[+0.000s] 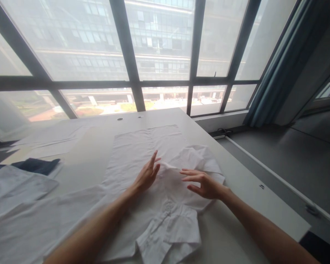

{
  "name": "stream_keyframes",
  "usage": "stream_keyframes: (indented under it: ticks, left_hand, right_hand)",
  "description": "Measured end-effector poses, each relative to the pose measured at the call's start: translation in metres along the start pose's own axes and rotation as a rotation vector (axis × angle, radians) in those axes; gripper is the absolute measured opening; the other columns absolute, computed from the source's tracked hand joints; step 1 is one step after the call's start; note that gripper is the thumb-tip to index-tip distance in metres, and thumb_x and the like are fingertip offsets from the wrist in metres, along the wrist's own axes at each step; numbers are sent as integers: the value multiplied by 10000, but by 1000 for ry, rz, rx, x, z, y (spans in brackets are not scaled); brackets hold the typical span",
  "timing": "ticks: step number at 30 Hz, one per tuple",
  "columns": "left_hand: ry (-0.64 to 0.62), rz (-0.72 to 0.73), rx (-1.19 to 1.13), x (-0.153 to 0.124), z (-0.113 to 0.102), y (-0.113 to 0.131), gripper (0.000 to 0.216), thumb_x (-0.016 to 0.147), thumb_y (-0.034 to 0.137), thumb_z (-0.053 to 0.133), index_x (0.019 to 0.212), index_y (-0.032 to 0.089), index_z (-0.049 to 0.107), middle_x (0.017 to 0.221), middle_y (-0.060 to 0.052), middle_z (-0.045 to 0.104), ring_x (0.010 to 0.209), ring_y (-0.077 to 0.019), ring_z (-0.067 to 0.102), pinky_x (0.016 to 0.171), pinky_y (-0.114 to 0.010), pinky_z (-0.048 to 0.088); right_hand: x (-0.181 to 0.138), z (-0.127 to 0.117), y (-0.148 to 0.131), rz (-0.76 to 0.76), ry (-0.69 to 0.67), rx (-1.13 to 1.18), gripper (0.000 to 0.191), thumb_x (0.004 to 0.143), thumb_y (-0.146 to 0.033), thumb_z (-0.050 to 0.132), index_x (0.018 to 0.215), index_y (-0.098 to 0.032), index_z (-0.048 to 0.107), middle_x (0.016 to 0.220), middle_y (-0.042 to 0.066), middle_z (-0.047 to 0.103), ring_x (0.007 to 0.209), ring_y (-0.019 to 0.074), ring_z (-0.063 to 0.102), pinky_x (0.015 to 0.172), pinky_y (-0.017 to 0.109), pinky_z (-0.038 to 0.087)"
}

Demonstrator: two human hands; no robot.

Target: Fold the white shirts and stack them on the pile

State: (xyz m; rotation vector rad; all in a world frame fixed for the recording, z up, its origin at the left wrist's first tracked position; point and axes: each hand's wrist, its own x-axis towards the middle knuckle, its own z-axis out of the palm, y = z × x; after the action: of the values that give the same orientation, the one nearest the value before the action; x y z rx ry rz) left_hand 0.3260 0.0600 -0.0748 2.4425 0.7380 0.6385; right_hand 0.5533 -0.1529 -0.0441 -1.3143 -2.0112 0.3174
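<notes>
A white shirt lies spread over the table, its collar end rumpled toward me. One sleeve stretches out to the left, while the fabric on the right is bunched in folds. Over the middle of the shirt is my left hand, fingers extended and holding nothing. My right hand hovers at or just above the folded cloth on the right, its fingers spread and pointing left. Whether either hand touches the cloth is hard to tell.
The white table ends along a slanting right edge. White and dark folded cloth lies at the left, with flat white sheets behind it. Large windows stand beyond the table, and a blue curtain hangs at the right.
</notes>
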Motion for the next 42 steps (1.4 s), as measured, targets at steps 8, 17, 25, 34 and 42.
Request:
stream_keyframes:
  ticks: [8, 17, 25, 34, 42]
  left_hand:
    - [-56, 106, 121, 4, 3, -7, 498, 1021, 505, 364, 1401, 245, 554, 1376, -58, 617, 1318, -227, 514, 1136, -356, 361]
    - [-73, -86, 483, -4, -9, 20, 479, 953, 629, 444, 916, 194, 641, 953, -103, 671, 969, -284, 612, 886, -409, 444]
    - [-254, -270, 456, 1, -9, 13, 347, 846, 556, 596, 827, 209, 588, 903, -92, 691, 898, -279, 642, 722, -322, 407]
    - [38, -297, -225, 6, -6, 18, 89, 832, 234, 512, 892, 223, 447, 676, 65, 484, 602, -127, 475, 574, -235, 360]
    - [492, -572, -868, 21, -25, 29, 351, 875, 222, 591, 1203, 244, 466, 848, 10, 624, 617, -101, 572, 529, -192, 447]
  right_hand:
    - [-10, -22, 37, 232, 563, -167, 230, 956, -253, 511, 1026, -225, 728, 1062, 89, 739, 1046, 251, 671, 959, 432, 527]
    - [-38, -48, 99, 677, 683, -410, 337, 879, -237, 440, 1018, -132, 728, 1085, 159, 734, 1056, 273, 660, 1007, 394, 476]
    - [-39, -41, 111, 770, 600, -368, 409, 924, -334, 426, 1107, -111, 716, 1144, 182, 721, 1102, 274, 656, 1019, 372, 468]
    - [-39, -34, 113, 769, 486, -309, 429, 923, -361, 456, 1198, -125, 685, 1232, 181, 696, 1161, 288, 639, 1042, 401, 460]
    - [-39, -38, 109, 824, 480, -264, 448, 948, -425, 430, 1202, -155, 682, 1220, 177, 704, 1147, 307, 648, 1012, 418, 467]
